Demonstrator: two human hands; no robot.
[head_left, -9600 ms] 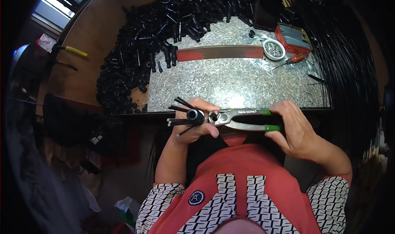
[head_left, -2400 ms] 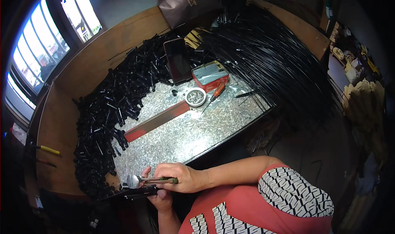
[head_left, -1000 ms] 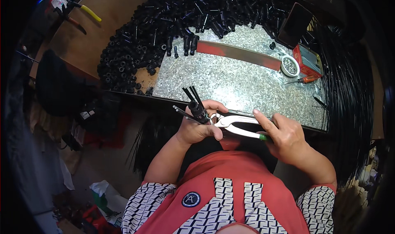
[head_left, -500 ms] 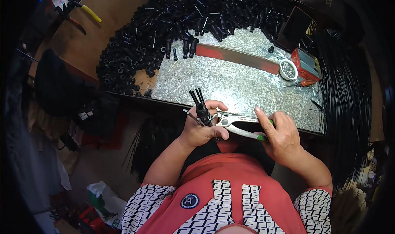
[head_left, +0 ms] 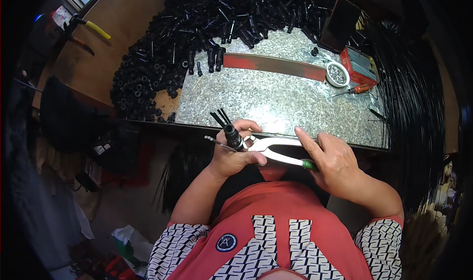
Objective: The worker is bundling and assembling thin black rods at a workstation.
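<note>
Just in front of the table's edge, my left hand (head_left: 227, 160) is wrapped round a black ribbed tube-shaped part (head_left: 232, 136). Several thin black rods (head_left: 221, 116) stick up beside it, and thin light-tipped rods (head_left: 217, 141) point out on its left. My right hand (head_left: 339, 162) grips end-cutting pliers (head_left: 259, 145) by their green-sleeved handles, the index finger stretched out along them. The jaws of the pliers are up against the side of the black part, next to my left thumb. What exactly they bite on is too small to tell.
Black plastic parts (head_left: 143, 78) are heaped over the table's back and left. On the speckled tabletop (head_left: 236, 95) lie a long red-brown strip (head_left: 276, 67), a white bowl (head_left: 337, 74) of small metal pieces, a red box (head_left: 358, 65) and a screwdriver (head_left: 361, 88). Long black rods (head_left: 409, 117) hang at the right.
The whole view has shifted slightly. My hands, the black part and the pliers sit a little further left in the picture. Both hands keep their grips, with the jaws still at the part.
</note>
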